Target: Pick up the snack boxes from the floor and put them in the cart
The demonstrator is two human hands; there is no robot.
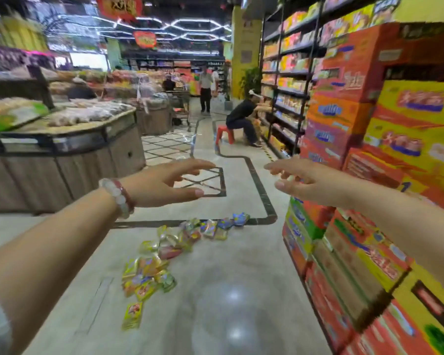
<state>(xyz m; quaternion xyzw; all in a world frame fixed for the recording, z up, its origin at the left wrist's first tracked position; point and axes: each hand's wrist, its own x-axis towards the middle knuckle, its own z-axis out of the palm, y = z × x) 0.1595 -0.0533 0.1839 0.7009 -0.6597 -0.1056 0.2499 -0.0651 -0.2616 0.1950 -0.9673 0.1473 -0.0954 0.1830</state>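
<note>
Both arms are extended forward at about chest height over the aisle floor (pixel 215 290). The left hand (pixel 162 184) is held palm inward, fingers spread and slightly curled, thumb lowest; it holds nothing. A beaded bracelet (pixel 118 198) sits on the left wrist. The right hand (pixel 308 181) mirrors it, fingers loosely spread, also empty. The two hands are apart, with bare floor visible between them.

The snack boxes (pixel 164 254) lie scattered on the floor below and near the hands, in a loose trail running from near left to far right, none touched by either hand. One yellow box (pixel 132 316) lies apart, nearest.

Stacked cartons (pixel 356 124) fill the right side. A bulk-food display bin (pixel 62 139) holding loose goods stands at left. The frame is motion-blurred.
</note>
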